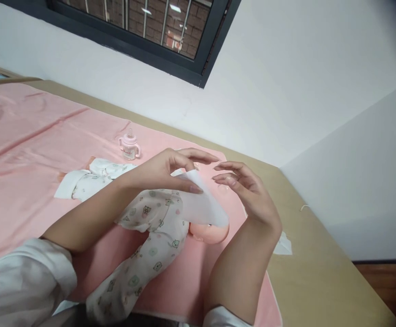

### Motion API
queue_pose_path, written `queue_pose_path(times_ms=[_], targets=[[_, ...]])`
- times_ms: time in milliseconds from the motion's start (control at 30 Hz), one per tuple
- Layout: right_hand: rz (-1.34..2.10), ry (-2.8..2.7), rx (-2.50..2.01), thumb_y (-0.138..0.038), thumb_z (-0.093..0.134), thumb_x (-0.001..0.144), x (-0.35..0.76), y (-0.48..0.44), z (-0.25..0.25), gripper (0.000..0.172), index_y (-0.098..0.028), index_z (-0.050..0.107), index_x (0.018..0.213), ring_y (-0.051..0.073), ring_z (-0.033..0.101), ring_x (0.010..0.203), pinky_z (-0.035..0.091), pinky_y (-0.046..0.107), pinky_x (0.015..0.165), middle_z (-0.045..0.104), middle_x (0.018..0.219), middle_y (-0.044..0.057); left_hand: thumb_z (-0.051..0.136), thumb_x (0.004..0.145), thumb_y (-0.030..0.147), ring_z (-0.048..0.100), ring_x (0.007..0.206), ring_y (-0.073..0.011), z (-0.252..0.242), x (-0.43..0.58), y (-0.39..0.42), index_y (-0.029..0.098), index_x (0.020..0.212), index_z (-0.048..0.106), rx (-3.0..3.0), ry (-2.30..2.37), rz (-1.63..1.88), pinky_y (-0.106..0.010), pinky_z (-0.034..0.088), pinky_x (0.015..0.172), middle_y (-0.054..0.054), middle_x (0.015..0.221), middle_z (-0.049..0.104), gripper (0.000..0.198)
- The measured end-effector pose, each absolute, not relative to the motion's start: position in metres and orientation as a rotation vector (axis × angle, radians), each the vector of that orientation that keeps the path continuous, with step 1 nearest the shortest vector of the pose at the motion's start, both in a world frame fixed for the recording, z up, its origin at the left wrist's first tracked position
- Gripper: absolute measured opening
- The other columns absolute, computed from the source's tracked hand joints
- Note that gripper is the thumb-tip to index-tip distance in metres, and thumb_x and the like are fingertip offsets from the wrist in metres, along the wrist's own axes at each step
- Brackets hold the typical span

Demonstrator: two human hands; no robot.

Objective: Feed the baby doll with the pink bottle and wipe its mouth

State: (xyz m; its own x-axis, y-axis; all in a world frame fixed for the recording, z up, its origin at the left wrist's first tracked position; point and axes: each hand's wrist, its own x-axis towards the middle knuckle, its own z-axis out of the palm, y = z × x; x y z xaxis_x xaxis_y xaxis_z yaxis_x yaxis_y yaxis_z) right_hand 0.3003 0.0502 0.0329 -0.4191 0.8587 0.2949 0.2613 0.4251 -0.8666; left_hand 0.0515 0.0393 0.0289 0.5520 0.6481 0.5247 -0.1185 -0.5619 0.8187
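My left hand pinches a thin white tissue between thumb and fingers, and the sheet hangs down in front of a doll's head. The baby doll lies on its back across a pink cloth, dressed in white clothes with small animal prints. Part of its head shows below the tissue; most of its face is covered from view. Just right of the tissue, my right hand is raised with curved fingers apart and nothing in it. Its fingertips come close to those of my left hand without touching.
A pink two-handled baby bottle stands upright beyond the doll's legs. The pink cloth covers much of the wooden table. Another white tissue lies by my right forearm. Behind are a white wall and a dark-framed window.
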Motion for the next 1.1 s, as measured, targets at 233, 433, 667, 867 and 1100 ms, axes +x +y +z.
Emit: queue_pose_path(times_ms=[233, 433, 667, 867, 1100], targets=[[0.997, -1.777, -0.993, -0.041, 0.06, 0.085, 0.317, 0.061, 0.021, 0.026, -0.029, 0.06, 0.109, 0.017, 0.064, 0.092, 0.052, 0.039, 0.092, 0.062, 0.114, 0.004, 0.073, 0.075, 0.031, 0.063, 0.076, -0.0169, 0.026, 0.051, 0.041, 0.015, 0.075, 0.066, 1.778, 0.468, 0.851, -0.026, 0.048, 0.067, -0.003, 0.076, 0.065, 0.018], [1.216, -1.61, -0.974, -0.045, 0.062, 0.082, 0.332, 0.092, -0.011, 0.028, -0.029, 0.063, 0.105, 0.015, 0.064, 0.091, 0.05, 0.035, 0.092, 0.065, 0.108, 0.003, 0.066, 0.077, 0.027, 0.053, 0.066, -0.0104, 0.006, 0.081, 0.042, 0.016, 0.072, 0.064, 2.141, 0.785, 0.599, -0.021, 0.034, 0.055, 0.004, 0.07, 0.06, 0.012], [1.481, -1.367, -0.958, -0.043, 0.069, 0.077, 0.349, 0.126, -0.071, 0.032, -0.027, 0.065, 0.104, 0.016, 0.065, 0.094, 0.051, 0.033, 0.093, 0.069, 0.104, 0.003, 0.059, 0.078, 0.027, 0.052, 0.066, -0.0128, -0.01, 0.098, 0.038, 0.019, 0.069, 0.061, 2.349, 0.921, 0.457, -0.025, 0.03, 0.057, 0.003, 0.07, 0.059, 0.012], [1.583, -1.113, -0.919, -0.041, 0.07, 0.074, 0.352, 0.131, -0.113, 0.034, -0.025, 0.064, 0.103, 0.018, 0.067, 0.098, 0.051, 0.038, 0.097, 0.069, 0.104, 0.003, 0.054, 0.077, 0.024, 0.049, 0.063, -0.0147, -0.017, 0.101, 0.036, 0.019, 0.067, 0.055, 2.443, 0.994, 0.39, -0.027, 0.028, 0.056, 0.002, 0.065, 0.053, 0.011], [1.453, -1.116, -1.021, -0.047, 0.063, 0.077, 0.344, 0.134, -0.122, 0.03, -0.027, 0.061, 0.1, 0.021, 0.066, 0.102, 0.05, 0.044, 0.099, 0.07, 0.104, 0.004, 0.05, 0.077, 0.021, 0.048, 0.062, -0.0154, -0.03, 0.101, 0.036, 0.019, 0.065, 0.047, 2.557, 0.974, 0.498, -0.028, 0.028, 0.055, 0.001, 0.067, 0.054, 0.012]])
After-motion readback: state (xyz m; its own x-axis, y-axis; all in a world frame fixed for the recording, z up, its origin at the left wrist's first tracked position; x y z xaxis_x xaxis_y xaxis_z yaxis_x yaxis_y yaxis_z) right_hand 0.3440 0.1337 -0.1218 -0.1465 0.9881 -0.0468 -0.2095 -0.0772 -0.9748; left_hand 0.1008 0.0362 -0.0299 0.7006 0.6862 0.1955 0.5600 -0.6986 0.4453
